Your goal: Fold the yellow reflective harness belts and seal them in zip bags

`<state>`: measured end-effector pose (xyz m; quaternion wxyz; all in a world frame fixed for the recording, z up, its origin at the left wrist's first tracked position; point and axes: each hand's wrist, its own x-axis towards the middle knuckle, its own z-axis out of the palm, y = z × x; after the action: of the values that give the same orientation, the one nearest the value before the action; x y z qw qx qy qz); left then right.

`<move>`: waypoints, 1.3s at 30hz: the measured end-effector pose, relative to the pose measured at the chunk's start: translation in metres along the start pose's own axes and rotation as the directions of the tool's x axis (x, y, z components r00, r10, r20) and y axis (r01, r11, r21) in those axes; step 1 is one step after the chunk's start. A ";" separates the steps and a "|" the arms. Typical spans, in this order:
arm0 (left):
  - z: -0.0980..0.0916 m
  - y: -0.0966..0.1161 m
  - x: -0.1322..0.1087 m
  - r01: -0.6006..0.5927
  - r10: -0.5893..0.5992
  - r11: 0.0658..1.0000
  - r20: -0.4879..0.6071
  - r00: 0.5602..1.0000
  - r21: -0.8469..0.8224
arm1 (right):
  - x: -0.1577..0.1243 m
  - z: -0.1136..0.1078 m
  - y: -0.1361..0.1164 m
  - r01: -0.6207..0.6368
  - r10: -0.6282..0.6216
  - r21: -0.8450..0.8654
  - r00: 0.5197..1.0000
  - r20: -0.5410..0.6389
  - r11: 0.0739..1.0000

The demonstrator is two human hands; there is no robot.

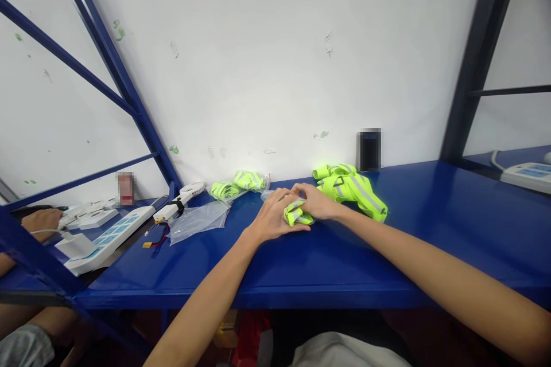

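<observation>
Both my hands meet at the middle of the blue shelf [301, 264]. My left hand [273, 219] and my right hand [316, 200] press together on a small folded neon-yellow reflective strap [296, 215], fingers curled around it. Just behind my right hand lies a loose pile of the same neon-yellow reflective straps [353, 188]. Two more folded straps in clear bags [239, 183] rest near the wall to the left. An empty clear plastic bag [198, 221] lies flat to the left of my left hand.
A white power strip [109, 238] with a plugged charger, a small white fan [183, 199] and a red-wired connector [157, 236] sit at the left. Another person's hand [38, 221] rests far left. A dark blurred object [369, 150] leans on the wall. Another power strip [527, 175] is far right.
</observation>
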<state>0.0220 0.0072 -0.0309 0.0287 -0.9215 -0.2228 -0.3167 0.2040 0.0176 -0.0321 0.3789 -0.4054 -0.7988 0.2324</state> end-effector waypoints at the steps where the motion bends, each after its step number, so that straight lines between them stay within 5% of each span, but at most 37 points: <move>1: 0.001 -0.001 0.001 0.000 0.000 1.000 -0.009 1.000 -0.002 | 0.001 0.002 -0.001 -0.008 0.004 -0.053 0.998 -0.062 0.999; 3: 0.000 -0.003 0.001 0.004 -0.004 1.000 -0.030 1.000 -0.013 | 0.000 0.000 -0.002 -0.006 -0.002 -0.094 0.996 -0.088 0.996; 8: -0.005 -0.010 -0.001 0.030 -0.032 0.999 -0.073 0.997 -0.038 | -0.007 -0.023 -0.007 0.044 -0.061 0.084 0.974 0.216 0.996; 19: 0.007 -0.005 0.004 -0.010 0.015 0.998 -0.092 0.996 0.054 | 0.000 0.012 -0.003 -0.038 -0.014 -0.246 0.979 -0.205 0.969; 21: 0.005 -0.008 0.004 -0.016 0.021 0.998 -0.084 0.996 0.055 | -0.001 0.007 -0.003 -0.034 -0.008 -0.223 0.982 -0.186 0.974; 27: -0.003 -0.015 -0.002 0.009 -0.007 0.999 -0.056 0.998 0.037 | -0.007 -0.019 -0.001 0.070 -0.064 -0.026 0.979 0.192 0.997; 39: 0.009 -0.009 0.003 -0.060 0.075 0.985 -0.090 0.993 0.159 | 0.000 0.005 -0.001 0.055 -0.053 -0.287 0.998 0.014 0.956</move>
<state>0.0257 0.0182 -0.0367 0.1222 -0.9072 -0.2138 -0.3412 0.1993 0.0161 -0.0345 0.3197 -0.4333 -0.8361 0.1048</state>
